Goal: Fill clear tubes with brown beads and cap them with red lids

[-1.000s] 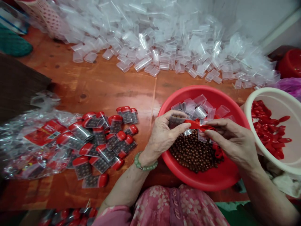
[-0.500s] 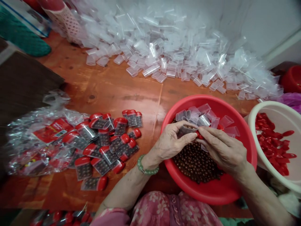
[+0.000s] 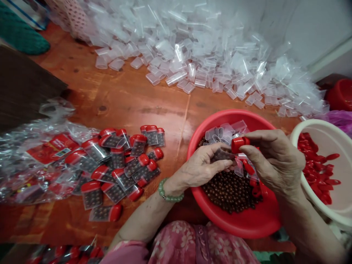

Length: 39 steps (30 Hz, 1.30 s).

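Observation:
Over the red basin (image 3: 236, 225), my left hand (image 3: 196, 167) pinches a small clear plastic container (image 3: 222, 154) between thumb and fingers. Dark contents show through its wall. Just to the right, my right hand (image 3: 277, 165) grips a red plastic cap (image 3: 238, 145) by thumb and fingertips, close to the container's end; whether they touch I cannot tell. Beneath both hands lies a heap of round brown balls (image 3: 227, 192). Empty clear containers (image 3: 224, 132) lie at the basin's back, and a few loose red caps (image 3: 249, 168) rest on the balls.
Red-capped containers of balls (image 3: 118, 159) lie piled on the wooden table (image 3: 110, 95), beside a crinkled clear bag (image 3: 16, 146). A large heap of empty clear containers (image 3: 176, 55) spreads along the back. At right stands a white tub (image 3: 343, 146) with red caps (image 3: 316, 161).
My right hand has drawn up and to the right, and the red cap now shows clear in its fingers. My left hand keeps the container in nearly the same place.

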Each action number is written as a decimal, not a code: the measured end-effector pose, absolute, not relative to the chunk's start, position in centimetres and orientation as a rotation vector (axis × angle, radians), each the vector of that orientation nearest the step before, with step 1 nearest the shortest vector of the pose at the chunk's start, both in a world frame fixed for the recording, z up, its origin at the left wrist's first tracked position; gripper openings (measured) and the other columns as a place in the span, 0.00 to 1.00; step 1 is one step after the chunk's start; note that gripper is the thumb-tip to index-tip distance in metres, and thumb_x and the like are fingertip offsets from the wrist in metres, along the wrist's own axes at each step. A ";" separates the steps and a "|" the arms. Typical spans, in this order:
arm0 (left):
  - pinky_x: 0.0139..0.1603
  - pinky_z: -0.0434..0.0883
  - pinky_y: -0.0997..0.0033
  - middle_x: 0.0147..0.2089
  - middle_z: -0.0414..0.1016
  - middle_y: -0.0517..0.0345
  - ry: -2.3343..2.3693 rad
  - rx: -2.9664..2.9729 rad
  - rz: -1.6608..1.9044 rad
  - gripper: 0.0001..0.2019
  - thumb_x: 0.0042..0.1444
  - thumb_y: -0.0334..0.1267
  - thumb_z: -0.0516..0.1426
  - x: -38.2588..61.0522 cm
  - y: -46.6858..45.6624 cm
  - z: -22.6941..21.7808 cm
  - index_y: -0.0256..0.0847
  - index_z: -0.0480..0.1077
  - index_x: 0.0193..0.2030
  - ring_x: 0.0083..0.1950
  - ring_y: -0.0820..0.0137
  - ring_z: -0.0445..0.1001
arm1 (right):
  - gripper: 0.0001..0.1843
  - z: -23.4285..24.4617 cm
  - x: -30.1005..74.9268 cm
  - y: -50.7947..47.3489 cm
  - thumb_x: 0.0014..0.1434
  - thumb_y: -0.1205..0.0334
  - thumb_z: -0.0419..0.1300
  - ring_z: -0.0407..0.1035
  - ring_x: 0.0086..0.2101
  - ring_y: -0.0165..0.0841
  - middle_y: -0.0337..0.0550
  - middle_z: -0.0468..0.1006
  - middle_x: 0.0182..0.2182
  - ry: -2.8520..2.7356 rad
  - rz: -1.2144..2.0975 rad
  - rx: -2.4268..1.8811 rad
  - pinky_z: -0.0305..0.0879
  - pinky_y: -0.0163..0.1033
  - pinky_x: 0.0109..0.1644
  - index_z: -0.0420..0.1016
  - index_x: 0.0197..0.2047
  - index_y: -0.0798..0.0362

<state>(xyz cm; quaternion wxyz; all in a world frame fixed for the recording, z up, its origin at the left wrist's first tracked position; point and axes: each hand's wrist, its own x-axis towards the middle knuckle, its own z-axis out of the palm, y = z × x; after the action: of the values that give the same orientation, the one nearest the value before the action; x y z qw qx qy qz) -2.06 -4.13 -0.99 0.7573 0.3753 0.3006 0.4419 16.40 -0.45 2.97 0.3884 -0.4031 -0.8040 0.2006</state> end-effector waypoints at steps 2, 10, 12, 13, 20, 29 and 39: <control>0.47 0.71 0.70 0.37 0.76 0.57 0.645 0.809 0.943 0.11 0.58 0.38 0.63 -2.1 -4.1 -0.9 0.37 0.73 0.46 0.39 0.72 0.75 | 0.16 2.7 16.4 -0.3 0.59 0.63 0.70 0.80 0.34 0.34 0.39 0.83 0.37 -2.088 0.467 -0.947 0.78 0.39 0.38 0.78 0.51 0.44; 0.42 0.68 0.72 0.35 0.73 0.59 0.705 0.918 0.882 0.07 0.61 0.37 0.59 -2.2 -4.1 -0.8 0.37 0.69 0.44 0.37 0.73 0.71 | 0.18 3.0 17.1 0.5 0.58 0.68 0.70 0.81 0.36 0.33 0.37 0.85 0.38 -2.160 0.490 -0.883 0.78 0.36 0.42 0.80 0.51 0.44; 0.43 0.67 0.70 0.34 0.72 0.59 0.738 0.986 0.864 0.06 0.62 0.38 0.58 -2.2 -4.1 -0.9 0.37 0.69 0.41 0.36 0.73 0.70 | 0.17 3.2 17.1 0.7 0.59 0.68 0.69 0.80 0.36 0.31 0.37 0.85 0.37 -2.239 0.546 -0.854 0.78 0.34 0.42 0.80 0.51 0.46; 0.42 0.67 0.70 0.34 0.71 0.59 0.751 1.012 0.859 0.06 0.62 0.38 0.57 -2.2 -4.1 -0.9 0.37 0.68 0.40 0.36 0.73 0.70 | 0.17 3.3 17.2 0.8 0.59 0.69 0.69 0.80 0.36 0.31 0.37 0.85 0.38 -2.267 0.572 -0.840 0.77 0.34 0.42 0.80 0.51 0.46; 0.40 0.67 0.70 0.33 0.71 0.60 0.775 1.086 0.826 0.08 0.63 0.41 0.56 -2.2 -4.0 -1.1 0.38 0.67 0.37 0.34 0.73 0.69 | 0.16 3.8 17.2 1.3 0.62 0.69 0.66 0.81 0.38 0.32 0.38 0.85 0.40 -2.376 0.698 -0.779 0.78 0.33 0.42 0.80 0.51 0.45; 0.37 0.66 0.68 0.30 0.70 0.58 0.692 0.849 0.873 0.19 0.57 0.53 0.64 -2.4 -3.8 -1.1 0.37 0.69 0.33 0.32 0.73 0.68 | 0.40 3.0 16.6 -0.3 0.61 0.51 0.68 0.76 0.54 0.48 0.56 0.80 0.54 -2.555 0.506 -0.781 0.78 0.54 0.55 0.60 0.71 0.51; 0.47 0.68 0.67 0.33 0.72 0.59 0.608 0.674 0.947 0.20 0.50 0.52 0.69 -1.8 -3.7 -1.2 0.36 0.71 0.34 0.36 0.71 0.70 | 0.40 0.5 14.3 -0.6 0.58 0.59 0.62 0.77 0.46 0.51 0.65 0.79 0.47 -2.533 -0.220 -0.668 0.77 0.53 0.43 0.57 0.68 0.67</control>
<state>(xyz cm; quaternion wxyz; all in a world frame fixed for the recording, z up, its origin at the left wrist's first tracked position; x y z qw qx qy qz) -1.76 -3.69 -1.16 0.7925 0.3135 0.2825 0.4403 14.30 -0.62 0.45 0.2535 -0.2456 -0.9321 -0.0810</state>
